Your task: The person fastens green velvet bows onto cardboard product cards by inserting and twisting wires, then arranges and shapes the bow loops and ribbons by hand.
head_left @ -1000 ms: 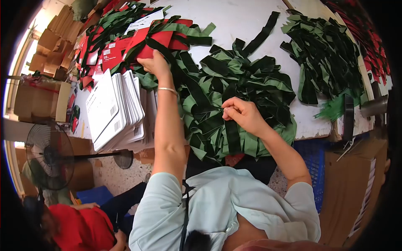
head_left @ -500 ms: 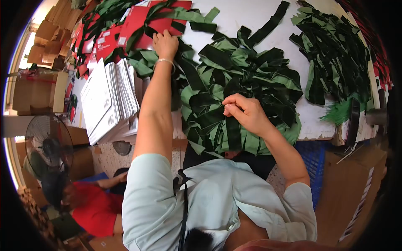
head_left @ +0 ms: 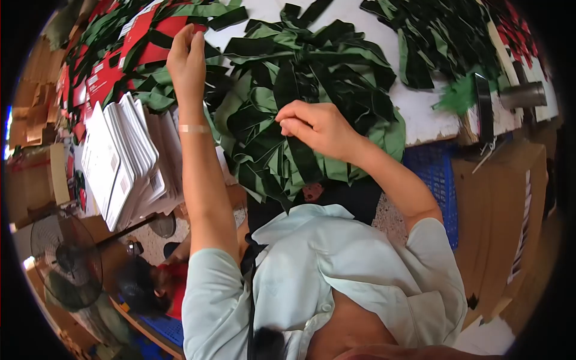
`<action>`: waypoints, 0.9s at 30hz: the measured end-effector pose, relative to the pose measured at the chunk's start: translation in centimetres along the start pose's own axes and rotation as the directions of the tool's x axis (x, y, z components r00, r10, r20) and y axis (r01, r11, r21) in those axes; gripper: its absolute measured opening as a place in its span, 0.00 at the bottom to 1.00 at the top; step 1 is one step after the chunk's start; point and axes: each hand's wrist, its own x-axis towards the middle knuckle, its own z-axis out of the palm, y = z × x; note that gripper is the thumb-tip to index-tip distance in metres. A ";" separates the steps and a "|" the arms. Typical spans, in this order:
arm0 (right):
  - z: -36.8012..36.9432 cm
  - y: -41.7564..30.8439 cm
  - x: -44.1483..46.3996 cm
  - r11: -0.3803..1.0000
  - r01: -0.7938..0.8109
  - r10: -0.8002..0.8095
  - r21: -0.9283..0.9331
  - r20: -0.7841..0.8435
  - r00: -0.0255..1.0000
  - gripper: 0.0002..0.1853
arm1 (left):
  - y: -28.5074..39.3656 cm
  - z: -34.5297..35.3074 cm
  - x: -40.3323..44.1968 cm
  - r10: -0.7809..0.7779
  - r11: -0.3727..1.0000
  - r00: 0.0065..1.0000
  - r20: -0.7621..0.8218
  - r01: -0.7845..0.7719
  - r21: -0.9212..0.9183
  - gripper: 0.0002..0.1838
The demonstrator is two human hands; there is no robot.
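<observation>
My left hand (head_left: 187, 63) is raised at the far left, over red cards (head_left: 165, 39) strewn with green ribbons. Its thumb and fingers point away from me with a gap between them, and nothing shows in the gap. Low over the large heap of dark and light green velvet ribbons (head_left: 360, 96), my right hand (head_left: 318, 127) has its thumb and fingers pinched together. Whatever lies in that pinch, if anything, is too small to make out. A stack of white cards with printed barcodes (head_left: 108, 162) leans beside my left forearm.
Another bundle of green ribbons (head_left: 447, 42) lies at the back right, near green loose fibres (head_left: 459, 96) and a metal cylinder (head_left: 523, 95) at the table edge. Below are a blue crate (head_left: 433, 180) and a cardboard box (head_left: 492, 198). A fan (head_left: 66, 261) and another person (head_left: 144, 285) are lower left.
The whole view has shifted, with the table's contents now further left and higher. My left hand has drawn back slightly from the red cards and turned. My right hand keeps its pinch over the heap.
</observation>
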 end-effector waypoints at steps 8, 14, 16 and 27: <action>-4.7 -2.2 -1.0 0.755 0.062 -0.336 -0.653 -0.303 0.892 0.08 | 9.3 2.4 -10.5 0.367 0.912 0.911 0.189 -0.392 0.117 0.13; -4.6 0.6 0.4 0.456 -0.005 -0.463 -0.890 -0.242 0.853 0.06 | 6.6 6.4 -11.8 0.270 0.926 0.933 0.236 -0.319 0.201 0.16; -4.8 0.4 0.4 0.463 -0.004 -0.442 -0.886 -0.235 0.865 0.07 | 6.5 6.4 -12.1 0.272 0.923 0.935 0.229 -0.321 0.214 0.15; -4.5 0.8 1.3 0.382 -0.012 -0.446 -0.924 -0.196 0.873 0.08 | 6.9 6.3 -11.1 0.192 0.945 0.951 0.241 -0.245 0.215 0.08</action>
